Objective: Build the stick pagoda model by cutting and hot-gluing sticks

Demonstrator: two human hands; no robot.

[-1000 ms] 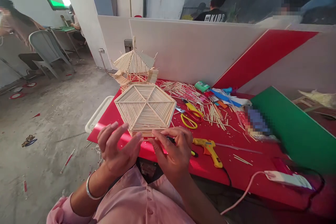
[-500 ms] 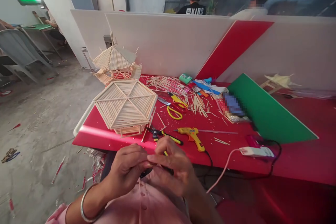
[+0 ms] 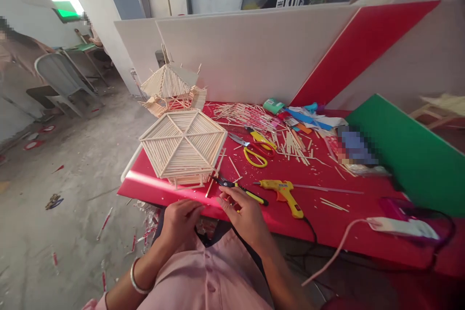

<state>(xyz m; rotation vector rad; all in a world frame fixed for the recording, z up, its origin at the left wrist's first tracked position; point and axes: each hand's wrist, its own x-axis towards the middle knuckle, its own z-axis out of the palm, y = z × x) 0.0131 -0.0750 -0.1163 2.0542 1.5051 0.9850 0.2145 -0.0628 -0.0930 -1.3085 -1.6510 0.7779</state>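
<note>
My left hand (image 3: 181,223) is at the table's front edge, its fingers curled and pressed together; anything inside them is hidden. To its right, my right hand (image 3: 249,218) hovers with thumb and fingers apart over the handles of black and yellow pliers (image 3: 258,197); whether it touches them I cannot tell. Just beyond my hands stands a small wooden-stick structure with a hexagonal stick roof (image 3: 181,145). A yellow hot glue gun (image 3: 285,193) lies right of the pliers. Red and yellow scissors (image 3: 256,157) rest farther back, blades pointing left.
A taller stick pavilion (image 3: 169,82) stands behind the hexagonal roof. Loose sticks (image 3: 243,114) are heaped on the red table (image 3: 232,247), beside a green bottle (image 3: 273,105). A green board (image 3: 407,155) leans at right; a white power strip (image 3: 401,227) lies front right. Other people sit beyond the partition.
My hands were together working at something small and have moved apart. The right hand has opened over the pliers; the left has drawn back slightly. The view has turned left.
</note>
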